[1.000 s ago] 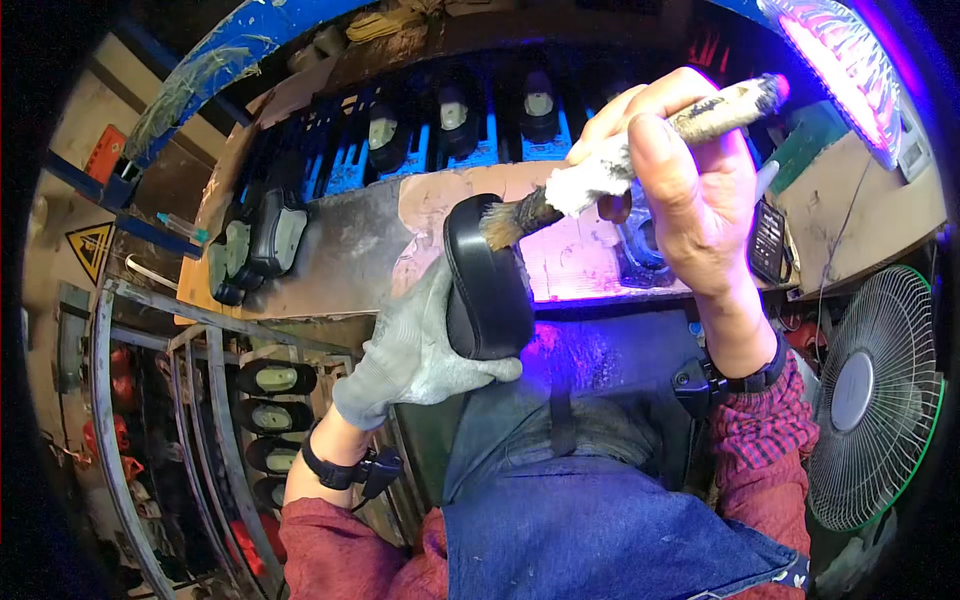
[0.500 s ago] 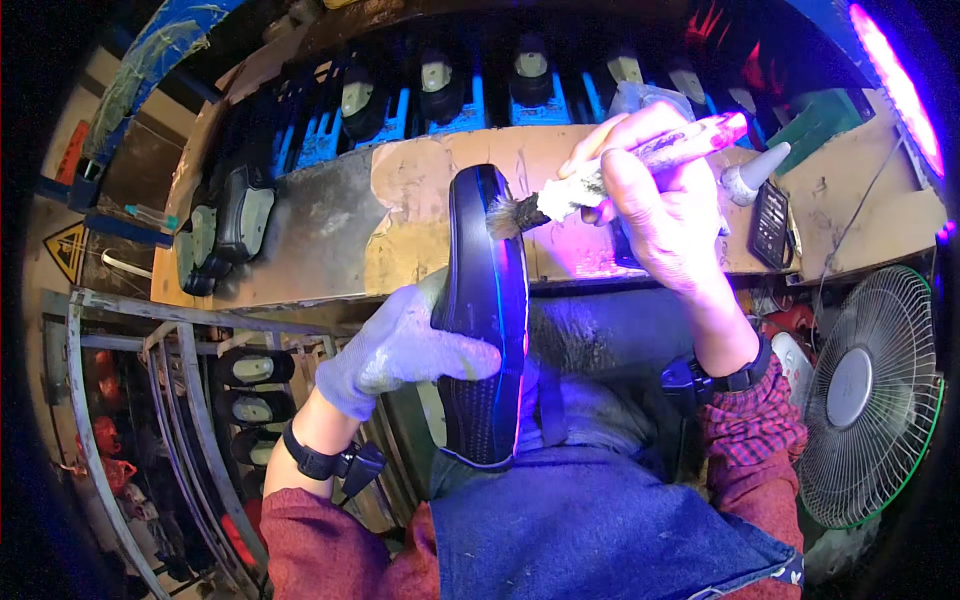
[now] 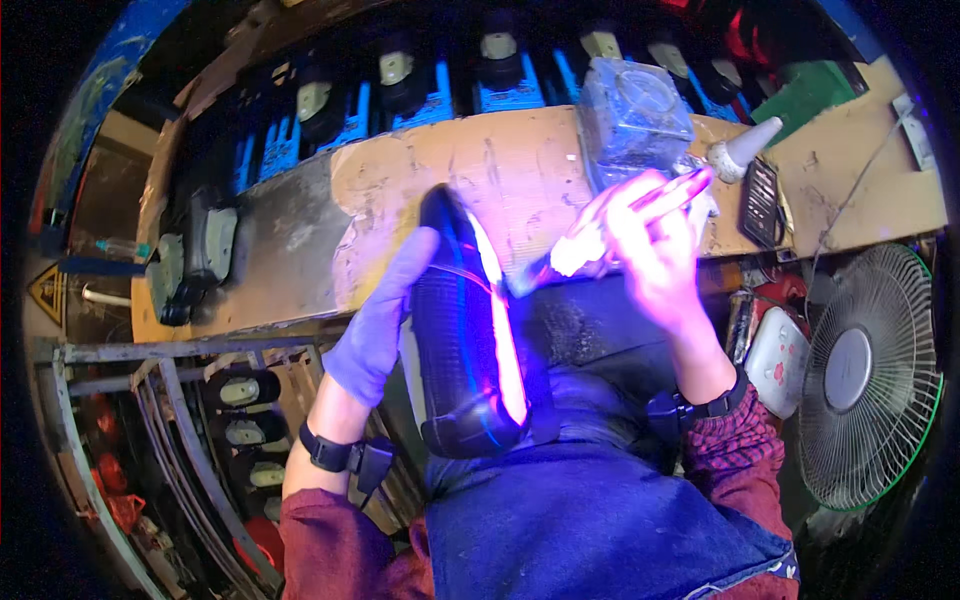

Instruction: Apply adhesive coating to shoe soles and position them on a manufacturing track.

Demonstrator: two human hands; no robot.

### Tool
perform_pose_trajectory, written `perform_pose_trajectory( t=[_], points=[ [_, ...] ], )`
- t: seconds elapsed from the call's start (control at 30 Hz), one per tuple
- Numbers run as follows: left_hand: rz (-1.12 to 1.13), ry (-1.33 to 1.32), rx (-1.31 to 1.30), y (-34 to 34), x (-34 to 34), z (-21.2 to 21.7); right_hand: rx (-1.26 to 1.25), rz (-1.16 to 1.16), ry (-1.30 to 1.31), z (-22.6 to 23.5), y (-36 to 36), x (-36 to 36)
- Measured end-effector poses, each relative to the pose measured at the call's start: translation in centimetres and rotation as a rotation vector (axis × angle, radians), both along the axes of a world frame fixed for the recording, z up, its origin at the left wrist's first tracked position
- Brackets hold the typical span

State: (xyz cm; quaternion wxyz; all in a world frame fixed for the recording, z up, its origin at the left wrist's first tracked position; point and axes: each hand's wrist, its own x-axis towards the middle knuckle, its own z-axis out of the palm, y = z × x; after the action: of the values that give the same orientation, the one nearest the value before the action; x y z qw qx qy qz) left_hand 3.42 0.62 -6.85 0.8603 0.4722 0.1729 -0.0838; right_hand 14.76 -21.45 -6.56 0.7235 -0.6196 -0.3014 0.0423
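Left hand [image 3: 378, 318], gloved: fingers hold the shoe [image 3: 458, 340] by its left side, above the lap at the table's [image 3: 480, 155] near edge. Right hand [image 3: 655, 250], bare: fingers grip the brush [image 3: 578, 250], bristles at the shoe's lit right edge; contact cannot be confirmed. Fan [image 3: 850, 375] at far right.

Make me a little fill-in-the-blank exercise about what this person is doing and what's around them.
1. The left hand is covered by a ____.
2. The right hand holds a ____ with bristles.
3. The shoe in the left hand is mostly ____ in colour.
4. The fan stands on the person's ____ side.

Missing words: glove; brush; black; right.
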Motion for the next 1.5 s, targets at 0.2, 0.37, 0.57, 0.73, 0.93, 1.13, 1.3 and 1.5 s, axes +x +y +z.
perform_pose_trajectory(
  t=[0.2,0.37,0.57,0.73,0.93,1.13,1.3,1.5],
  points=[
    [0.473,0.002,-0.702,-5.4,-5.1,-3.3,-0.630,-0.509,-0.554,-1.9,-6.2,5.3],
    [0.361,-0.030,-0.418,-5.8,-5.8,-3.8,-0.523,-0.537,-0.337,-2.1,-6.4,4.4],
    [0.289,0.044,-0.002,-5.4,-4.8,-4.9,-0.152,-0.243,0.066,-2.6,-6.5,1.2],
    [0.275,0.031,-0.164,-4.8,-5.0,-4.8,-0.218,0.093,0.282,-0.6,2.8,-1.3],
    [0.310,0.040,-0.205,-4.8,-4.7,-5.4,-0.460,-0.165,-0.063,1.6,10.7,4.7],
    [0.203,0.051,0.016,-4.6,-5.0,-6.1,-0.551,-0.232,-0.292,0.8,7.7,0.5],
    [0.247,0.069,0.036,-5.2,-5.2,-6.7,-0.421,-0.251,-0.318,-0.4,5.2,-2.8],
    [0.228,0.000,-0.198,-5.5,-4.9,-6.5,-0.390,-0.197,-0.324,0.2,4.1,-4.3]
  ],
)
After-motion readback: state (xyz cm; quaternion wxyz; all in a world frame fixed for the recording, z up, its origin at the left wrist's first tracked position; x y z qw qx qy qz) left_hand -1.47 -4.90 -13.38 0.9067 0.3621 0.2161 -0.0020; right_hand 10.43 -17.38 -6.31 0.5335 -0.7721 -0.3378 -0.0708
